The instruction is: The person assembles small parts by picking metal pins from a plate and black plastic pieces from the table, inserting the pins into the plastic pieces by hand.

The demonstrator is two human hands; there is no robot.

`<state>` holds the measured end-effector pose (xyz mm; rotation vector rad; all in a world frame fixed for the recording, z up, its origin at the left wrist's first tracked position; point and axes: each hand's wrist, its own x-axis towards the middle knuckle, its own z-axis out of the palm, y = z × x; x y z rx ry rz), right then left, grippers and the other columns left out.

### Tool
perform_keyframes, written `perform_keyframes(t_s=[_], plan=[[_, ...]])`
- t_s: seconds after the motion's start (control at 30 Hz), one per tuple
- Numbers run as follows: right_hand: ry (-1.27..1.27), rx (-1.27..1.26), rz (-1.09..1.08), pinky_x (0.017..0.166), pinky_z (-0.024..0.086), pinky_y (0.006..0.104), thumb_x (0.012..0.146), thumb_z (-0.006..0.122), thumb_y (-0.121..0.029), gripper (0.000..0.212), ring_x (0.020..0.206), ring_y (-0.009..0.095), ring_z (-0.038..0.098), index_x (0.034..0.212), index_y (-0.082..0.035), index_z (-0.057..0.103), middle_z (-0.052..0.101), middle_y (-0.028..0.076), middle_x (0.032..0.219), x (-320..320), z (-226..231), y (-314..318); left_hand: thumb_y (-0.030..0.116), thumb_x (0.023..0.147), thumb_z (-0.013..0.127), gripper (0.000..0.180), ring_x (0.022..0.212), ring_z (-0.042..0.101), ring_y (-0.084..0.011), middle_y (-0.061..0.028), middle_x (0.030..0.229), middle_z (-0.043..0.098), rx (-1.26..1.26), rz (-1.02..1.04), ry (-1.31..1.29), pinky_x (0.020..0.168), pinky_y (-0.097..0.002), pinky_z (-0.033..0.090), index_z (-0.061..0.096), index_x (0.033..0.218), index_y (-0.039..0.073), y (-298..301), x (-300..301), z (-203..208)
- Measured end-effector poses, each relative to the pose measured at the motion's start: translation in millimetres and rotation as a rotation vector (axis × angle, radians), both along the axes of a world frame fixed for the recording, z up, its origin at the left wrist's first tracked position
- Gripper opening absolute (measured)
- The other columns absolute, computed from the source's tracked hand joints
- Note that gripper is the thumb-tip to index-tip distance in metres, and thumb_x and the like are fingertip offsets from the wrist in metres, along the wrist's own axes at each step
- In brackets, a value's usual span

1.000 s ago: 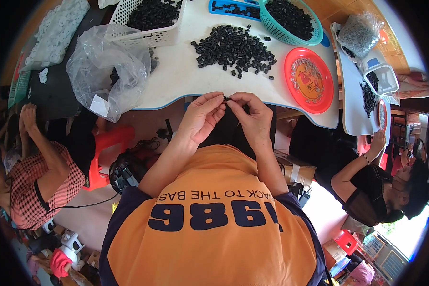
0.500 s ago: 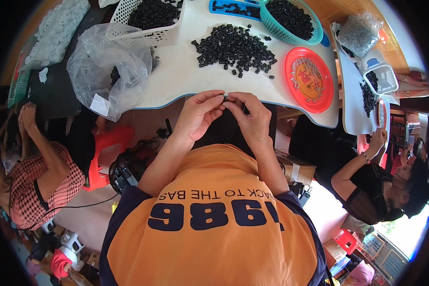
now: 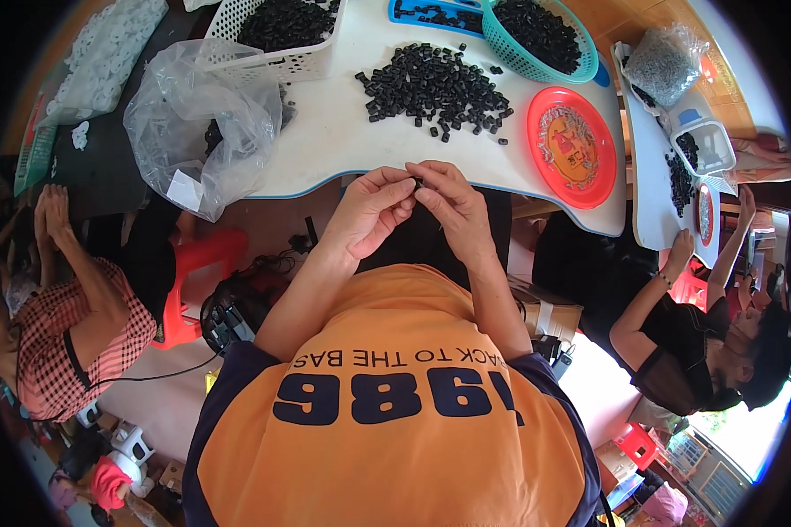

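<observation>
My left hand (image 3: pixel 369 211) and my right hand (image 3: pixel 454 211) meet just in front of the table's near edge. Between their pinched fingertips sits a small black plastic piece (image 3: pixel 417 183), mostly covered by the fingers. Beyond them, a loose pile of small black plastic pieces (image 3: pixel 435 92) lies on the white table (image 3: pixel 325 145). To the right of the pile, a round red plate (image 3: pixel 608 171) carries many tiny silvery parts (image 3: pixel 549 132) around its patterned middle.
Behind the pile stand a white basket (image 3: pixel 312 63), a blue tray (image 3: pixel 404 19) and a teal basket (image 3: pixel 510 57), all with black pieces. A clear plastic bag (image 3: pixel 163 114) lies at left. People sit on both sides, one in a checked shirt (image 3: pixel 61 351), another in black (image 3: pixel 668 351).
My right hand has shifted slightly left, its fingers now closer over the black piece. My left hand stays nearly still. At right, a co-worker's hands have moved apart.
</observation>
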<state>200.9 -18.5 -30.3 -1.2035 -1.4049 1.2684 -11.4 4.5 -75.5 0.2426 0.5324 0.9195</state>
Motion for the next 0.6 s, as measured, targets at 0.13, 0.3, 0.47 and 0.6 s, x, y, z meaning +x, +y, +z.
perform_keyframes(t_s=[0.13,0.3,0.47,0.6], plan=[[-0.001,0.015,0.053,0.118,0.057,0.0346,0.121,0.073,-0.014,0.042,0.141,0.022,0.07,0.162,-0.009,0.076,0.07,0.01,0.158,1,-1,1,0.005,0.115,0.081,0.012,0.087,0.074,-0.0105,-0.0016,0.104,0.08,-0.057,-0.01,0.007,0.077,-0.0252,0.062,0.081,0.127,0.005,1,2,7],[-0.051,0.058,0.049,0.123,0.056,0.0393,0.123,0.066,-0.013,0.036,0.144,0.029,0.071,0.157,-0.004,0.076,0.076,0.013,0.155,-8,-11,2,0.007,0.116,0.08,0.017,0.089,0.075,-0.0094,-0.0011,0.109,0.079,-0.082,0.01,0.012,0.08,-0.0242,0.064,0.078,0.134,0.005,0,5,-1],[-0.046,0.07,0.002,0.122,0.056,0.0403,0.123,0.065,-0.012,0.029,0.142,0.032,0.071,0.146,0.0,0.078,0.078,0.014,0.148,-15,-17,-2,0.01,0.119,0.077,0.017,0.092,0.076,-0.0081,-0.0008,0.111,0.079,-0.149,-0.008,-0.049,0.082,-0.0232,0.065,0.076,0.135,0.005,-5,6,-13],[-0.049,0.074,-0.016,0.118,0.058,0.0395,0.123,0.065,-0.012,0.028,0.139,0.03,0.072,0.145,-0.001,0.078,0.078,0.013,0.145,-16,-28,-3,0.013,0.121,0.075,0.012,0.092,0.076,-0.0078,-0.0006,0.109,0.078,-0.184,-0.004,-0.099,0.083,-0.0235,0.066,0.075,0.131,0.006,-8,7,-17]])
